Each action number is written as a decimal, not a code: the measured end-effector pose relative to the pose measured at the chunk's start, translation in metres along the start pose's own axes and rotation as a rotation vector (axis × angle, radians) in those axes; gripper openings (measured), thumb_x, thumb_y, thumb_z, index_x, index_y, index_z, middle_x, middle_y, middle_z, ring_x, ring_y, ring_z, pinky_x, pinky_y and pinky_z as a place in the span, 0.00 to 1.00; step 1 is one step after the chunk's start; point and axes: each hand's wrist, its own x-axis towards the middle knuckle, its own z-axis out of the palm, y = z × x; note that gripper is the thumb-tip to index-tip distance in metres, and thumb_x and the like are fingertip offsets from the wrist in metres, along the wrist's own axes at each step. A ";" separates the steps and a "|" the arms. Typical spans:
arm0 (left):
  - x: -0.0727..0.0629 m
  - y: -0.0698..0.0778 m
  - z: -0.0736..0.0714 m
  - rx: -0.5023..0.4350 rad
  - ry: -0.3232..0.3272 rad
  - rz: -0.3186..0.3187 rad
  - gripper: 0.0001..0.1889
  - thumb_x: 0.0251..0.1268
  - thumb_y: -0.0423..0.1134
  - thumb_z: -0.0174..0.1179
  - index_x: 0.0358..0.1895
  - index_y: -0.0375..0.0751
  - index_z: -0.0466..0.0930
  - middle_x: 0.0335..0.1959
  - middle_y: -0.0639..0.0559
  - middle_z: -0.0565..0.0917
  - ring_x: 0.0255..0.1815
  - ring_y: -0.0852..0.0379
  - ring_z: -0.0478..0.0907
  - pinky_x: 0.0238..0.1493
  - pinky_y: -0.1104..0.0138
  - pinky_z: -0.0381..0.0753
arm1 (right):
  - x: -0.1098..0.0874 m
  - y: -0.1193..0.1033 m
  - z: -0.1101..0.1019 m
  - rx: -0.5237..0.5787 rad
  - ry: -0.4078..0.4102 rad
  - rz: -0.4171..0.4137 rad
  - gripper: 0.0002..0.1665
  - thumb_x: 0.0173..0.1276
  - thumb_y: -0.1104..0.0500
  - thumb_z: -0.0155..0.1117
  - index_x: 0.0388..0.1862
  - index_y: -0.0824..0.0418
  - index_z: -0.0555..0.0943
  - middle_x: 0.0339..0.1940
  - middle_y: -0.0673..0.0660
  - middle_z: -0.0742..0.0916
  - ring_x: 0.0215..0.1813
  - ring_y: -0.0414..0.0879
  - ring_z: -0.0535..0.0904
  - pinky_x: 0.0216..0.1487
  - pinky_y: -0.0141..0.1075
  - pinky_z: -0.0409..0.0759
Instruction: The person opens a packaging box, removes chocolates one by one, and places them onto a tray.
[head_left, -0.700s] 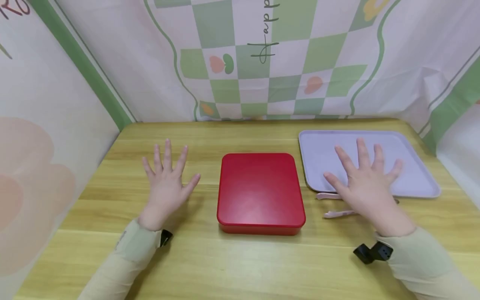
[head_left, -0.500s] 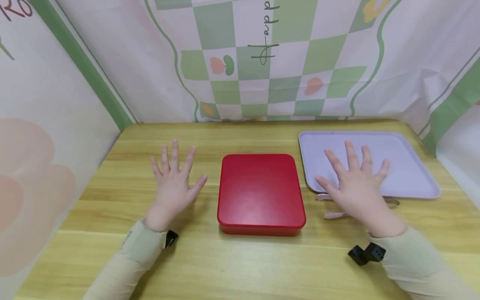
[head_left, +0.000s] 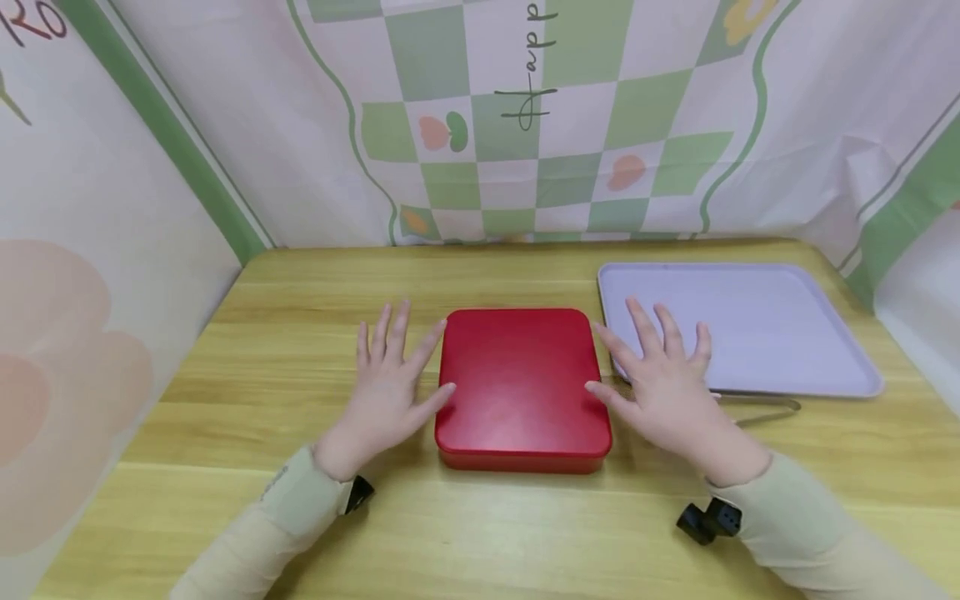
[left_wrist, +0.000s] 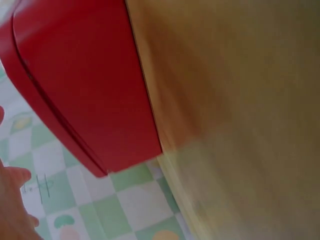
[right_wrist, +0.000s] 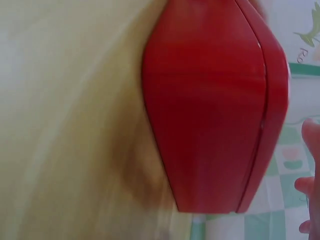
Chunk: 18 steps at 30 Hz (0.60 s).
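From the head view, the red box [head_left: 522, 383] sits on the table [head_left: 517, 542] directly between my hands, square to me and roughly as wide as deep, so I find no clear long axis. My left hand [head_left: 381, 402] is at its left side, my right hand [head_left: 667, 402] at its right, about equally near. Both are spread wide and hold nothing; each thumb tip overlaps the box's edge, though I cannot tell whether either touches.

In the left wrist view, my fingertips show at the edge, with a visible gap between them and the lid [left_wrist: 46, 109].

In the right wrist view, the box's side wall fills the middle, and my fingers, at the edge, also appear apart from it.
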 end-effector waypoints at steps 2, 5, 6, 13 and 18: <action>-0.001 0.003 0.001 -0.008 -0.024 0.024 0.40 0.62 0.57 0.55 0.75 0.54 0.49 0.77 0.41 0.33 0.75 0.36 0.32 0.71 0.35 0.32 | -0.001 -0.002 0.003 0.000 -0.004 -0.030 0.42 0.63 0.34 0.55 0.73 0.49 0.60 0.76 0.65 0.51 0.72 0.70 0.44 0.63 0.74 0.32; -0.002 0.005 0.003 -0.025 -0.062 0.064 0.40 0.62 0.57 0.55 0.75 0.54 0.49 0.77 0.41 0.33 0.76 0.36 0.33 0.73 0.37 0.35 | -0.002 -0.006 0.007 0.002 0.004 -0.100 0.43 0.61 0.36 0.59 0.72 0.50 0.62 0.75 0.66 0.54 0.71 0.70 0.47 0.64 0.73 0.37; -0.003 0.005 0.003 -0.025 -0.071 0.079 0.40 0.62 0.57 0.55 0.75 0.54 0.49 0.77 0.41 0.33 0.76 0.37 0.33 0.73 0.38 0.36 | -0.003 -0.007 0.009 0.004 0.002 -0.124 0.43 0.60 0.36 0.60 0.72 0.49 0.62 0.75 0.66 0.54 0.71 0.70 0.48 0.63 0.73 0.38; -0.004 0.012 0.006 -0.042 -0.119 0.163 0.41 0.60 0.58 0.57 0.75 0.52 0.52 0.77 0.38 0.39 0.75 0.36 0.39 0.73 0.40 0.49 | -0.005 -0.013 0.017 -0.004 0.001 -0.303 0.43 0.60 0.31 0.56 0.70 0.48 0.65 0.74 0.66 0.56 0.70 0.68 0.50 0.65 0.69 0.46; -0.005 0.018 0.008 -0.063 -0.223 0.172 0.42 0.59 0.62 0.56 0.75 0.56 0.50 0.77 0.41 0.39 0.75 0.38 0.38 0.72 0.41 0.55 | -0.007 -0.014 0.018 0.007 -0.043 -0.364 0.43 0.59 0.29 0.55 0.70 0.47 0.66 0.75 0.65 0.56 0.70 0.66 0.51 0.67 0.65 0.47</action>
